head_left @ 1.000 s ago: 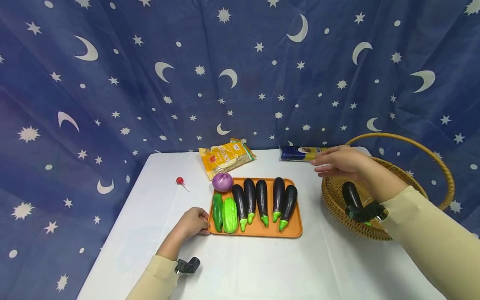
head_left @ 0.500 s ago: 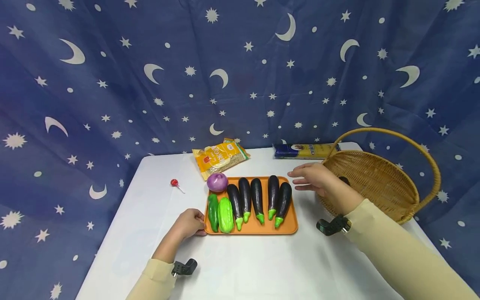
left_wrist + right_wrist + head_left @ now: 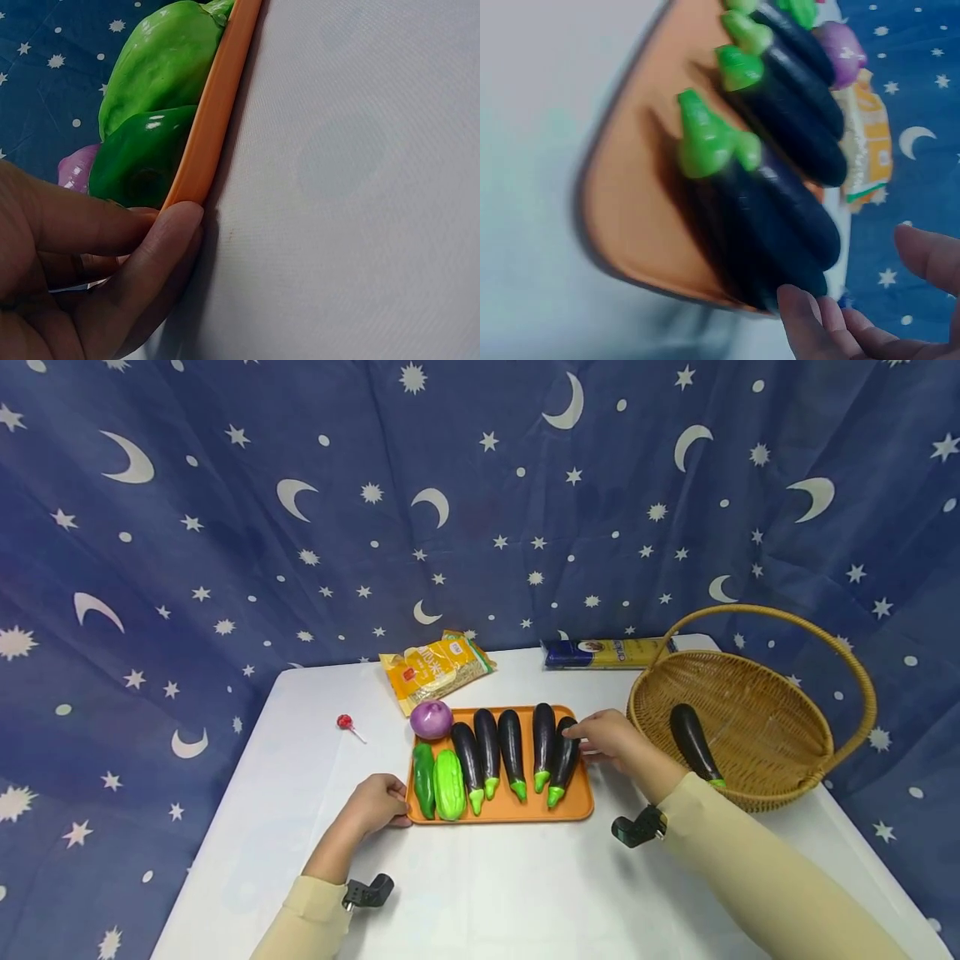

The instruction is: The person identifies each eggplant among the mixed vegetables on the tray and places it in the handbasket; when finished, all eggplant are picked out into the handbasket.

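Note:
An orange tray (image 3: pixel 577 806) carries several dark eggplants, a green pepper (image 3: pixel 424 781), a light-green ridged vegetable (image 3: pixel 449 785) and a purple onion (image 3: pixel 431 720). My left hand (image 3: pixel 378 802) pinches the tray's near left corner; the left wrist view shows thumb and finger on the rim (image 3: pixel 202 154). Over the upper end of the rightmost eggplant (image 3: pixel 564 768) is my right hand (image 3: pixel 618 743), its thumb spread away from the fingers (image 3: pixel 802 315). The fingertips are at that eggplant's end; whether they touch it I cannot tell. Another eggplant (image 3: pixel 693 739) lies in the wicker basket (image 3: pixel 765 727).
The basket's tall handle (image 3: pixel 862 685) arches up at the right. Behind the tray lie a yellow food bag (image 3: pixel 438 670) and a blue-and-yellow packet (image 3: pixel 607 653). A red lollipop (image 3: pixel 345 722) lies left on the white table (image 3: pixel 487 893), before a starry curtain (image 3: pixel 480 485).
My right hand has moved left from over the basket to the rightmost eggplant on the tray. The left hand stays at the tray corner. The whole view has shifted slightly.

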Demonstrator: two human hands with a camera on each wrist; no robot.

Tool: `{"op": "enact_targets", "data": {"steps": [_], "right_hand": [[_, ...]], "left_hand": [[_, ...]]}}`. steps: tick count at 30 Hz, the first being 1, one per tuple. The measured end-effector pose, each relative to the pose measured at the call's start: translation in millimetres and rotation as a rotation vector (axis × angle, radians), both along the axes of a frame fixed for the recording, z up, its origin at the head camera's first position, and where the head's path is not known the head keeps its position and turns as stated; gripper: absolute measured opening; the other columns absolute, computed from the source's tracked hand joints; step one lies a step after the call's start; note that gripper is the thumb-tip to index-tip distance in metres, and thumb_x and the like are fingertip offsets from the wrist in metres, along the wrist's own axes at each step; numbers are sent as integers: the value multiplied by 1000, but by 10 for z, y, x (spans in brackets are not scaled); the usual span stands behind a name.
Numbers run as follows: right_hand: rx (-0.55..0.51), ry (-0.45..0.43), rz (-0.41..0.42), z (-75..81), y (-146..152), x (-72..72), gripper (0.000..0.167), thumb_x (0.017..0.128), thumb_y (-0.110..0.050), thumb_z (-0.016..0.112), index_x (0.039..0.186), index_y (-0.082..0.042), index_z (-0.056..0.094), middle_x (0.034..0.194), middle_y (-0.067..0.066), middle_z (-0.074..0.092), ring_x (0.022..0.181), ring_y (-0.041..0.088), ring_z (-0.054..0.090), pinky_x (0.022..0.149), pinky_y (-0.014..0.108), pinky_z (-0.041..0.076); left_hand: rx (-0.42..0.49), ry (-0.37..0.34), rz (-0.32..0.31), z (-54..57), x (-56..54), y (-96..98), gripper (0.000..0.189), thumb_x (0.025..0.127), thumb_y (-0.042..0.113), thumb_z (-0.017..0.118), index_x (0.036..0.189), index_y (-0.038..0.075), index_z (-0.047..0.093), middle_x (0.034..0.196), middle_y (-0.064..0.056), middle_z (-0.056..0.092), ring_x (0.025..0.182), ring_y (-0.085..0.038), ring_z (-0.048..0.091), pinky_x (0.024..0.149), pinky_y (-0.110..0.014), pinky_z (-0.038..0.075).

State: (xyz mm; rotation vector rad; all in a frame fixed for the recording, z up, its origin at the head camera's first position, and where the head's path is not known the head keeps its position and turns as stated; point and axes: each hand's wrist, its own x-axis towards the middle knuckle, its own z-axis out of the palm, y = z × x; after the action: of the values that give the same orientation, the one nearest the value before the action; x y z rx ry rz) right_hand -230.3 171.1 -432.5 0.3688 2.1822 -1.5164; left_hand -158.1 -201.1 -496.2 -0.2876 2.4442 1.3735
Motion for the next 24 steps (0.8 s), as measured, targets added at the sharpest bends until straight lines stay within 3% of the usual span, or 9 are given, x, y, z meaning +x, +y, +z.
{"op": "enact_targets", "data": {"steps": [9,16,19,24], "right_hand": [[106,14,-46,-184,-72,-35,58,91,-13,68,133,17,45,127,30,52,117,40,57,96,46,55],[380,77,54,-290,-208,-117,42,87,-20,74,113,10,62,96,17,62,84,29,63,71,37,58],[447,84,82,-324,-256,-134,40,87,-20,75,110,10,64,98,19,64,82,27,62,70,36,57],[505,94,73,-351,-324,-150,50,87,-20,75,121,13,60,111,24,64,93,30,63,82,41,57]], "left_hand": [[8,4,-5,-24,-5,-9,17,83,-10,66,100,-7,61,83,-12,58,63,-18,67,60,-32,62],[22,-6,6,-28,-9,-11,18,83,-10,66,100,-7,61,84,-12,57,63,-18,66,60,-32,62],[26,-14,9,-24,-7,-6,18,84,-10,66,101,-7,60,84,-12,57,63,-18,66,61,-32,62],[17,-18,10,-18,-10,-1,18,84,-9,66,101,-7,60,84,-12,57,64,-19,67,61,-32,62]]}}
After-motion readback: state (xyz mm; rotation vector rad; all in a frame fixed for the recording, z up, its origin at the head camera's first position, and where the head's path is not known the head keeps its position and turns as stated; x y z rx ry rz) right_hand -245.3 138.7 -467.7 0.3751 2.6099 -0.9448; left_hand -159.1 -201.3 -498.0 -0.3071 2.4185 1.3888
